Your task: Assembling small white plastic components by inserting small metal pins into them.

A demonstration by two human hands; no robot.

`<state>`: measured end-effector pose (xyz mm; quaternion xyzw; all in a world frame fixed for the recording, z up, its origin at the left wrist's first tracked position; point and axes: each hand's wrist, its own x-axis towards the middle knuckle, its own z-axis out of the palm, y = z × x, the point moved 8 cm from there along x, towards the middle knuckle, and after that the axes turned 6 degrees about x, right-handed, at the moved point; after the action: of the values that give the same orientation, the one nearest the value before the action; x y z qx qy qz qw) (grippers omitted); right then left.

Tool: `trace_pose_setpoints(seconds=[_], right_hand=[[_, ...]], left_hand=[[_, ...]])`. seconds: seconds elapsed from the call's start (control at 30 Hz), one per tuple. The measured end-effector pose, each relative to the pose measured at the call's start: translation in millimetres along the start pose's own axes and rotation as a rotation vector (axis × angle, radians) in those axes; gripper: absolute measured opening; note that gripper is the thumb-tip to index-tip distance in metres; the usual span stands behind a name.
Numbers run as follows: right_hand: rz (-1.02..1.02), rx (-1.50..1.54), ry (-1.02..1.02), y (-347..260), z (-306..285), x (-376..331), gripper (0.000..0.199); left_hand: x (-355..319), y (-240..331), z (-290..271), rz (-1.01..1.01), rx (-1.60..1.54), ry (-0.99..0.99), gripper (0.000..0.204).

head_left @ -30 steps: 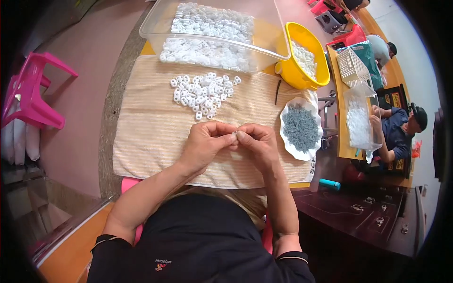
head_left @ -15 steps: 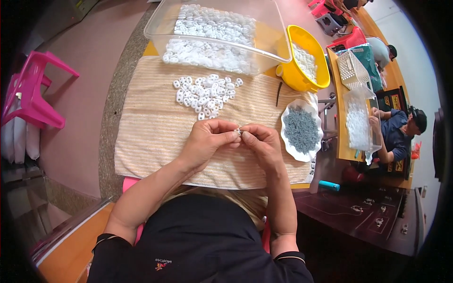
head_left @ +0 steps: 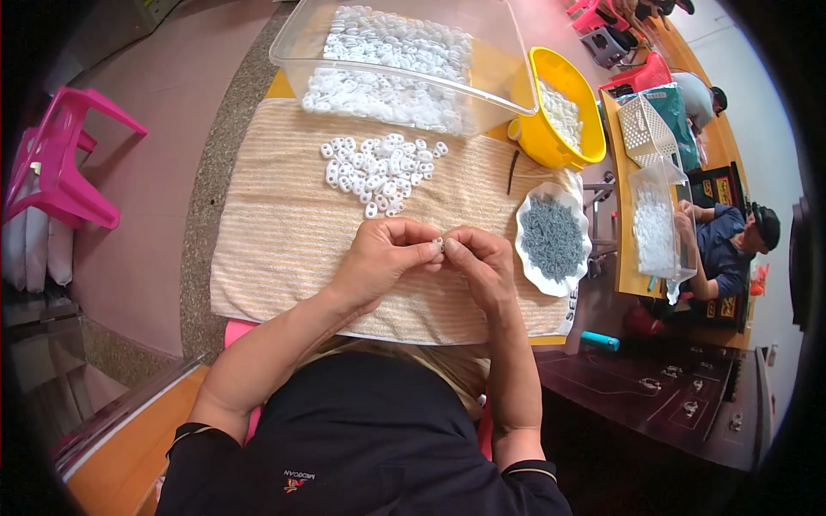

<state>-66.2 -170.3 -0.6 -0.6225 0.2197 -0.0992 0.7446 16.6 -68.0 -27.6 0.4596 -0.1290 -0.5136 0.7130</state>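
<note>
Seen from the head camera, both hands meet over the middle of a striped beige towel (head_left: 284,232) that covers the table. The left hand (head_left: 383,258) and the right hand (head_left: 477,262) pinch one small white plastic piece (head_left: 439,245) between their fingertips, the other fingers curled in; the piece is held just above the cloth, between the two thumbs. It is tiny, pale and rounded, and mostly hidden by the fingers, so its exact shape cannot be told.

Bare towel lies to the left of the hands and in front of them, up to a loose pile of white pieces (head_left: 379,168) further out. Beyond the pile stands a clear plastic tub (head_left: 508,82) filled with more white pieces, its near wall along the towel's far edge. To the right, near the right hand, a white scalloped dish (head_left: 529,258) holds grey bits and sits at the towel's right edge. A yellow bowl (head_left: 551,142) stands beyond the dish, beside the tub. The towel's near edge runs close to the person's body.
</note>
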Motion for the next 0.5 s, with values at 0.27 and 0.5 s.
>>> trace_pose_setpoints(seconds=[0.27, 0.5], right_hand=[[-0.022, -0.072, -0.018, -1.2, 0.4, -1.1, 0.017], [0.024, 0.038, -0.046, 5.5, -3.9, 1.0, 0.018]], left_hand=[[-1.1, 0.3, 0.1, 0.017, 0.059, -0.016, 0.016], [0.2, -0.7, -0.9, -0.015, 0.034, 0.004, 0.016]])
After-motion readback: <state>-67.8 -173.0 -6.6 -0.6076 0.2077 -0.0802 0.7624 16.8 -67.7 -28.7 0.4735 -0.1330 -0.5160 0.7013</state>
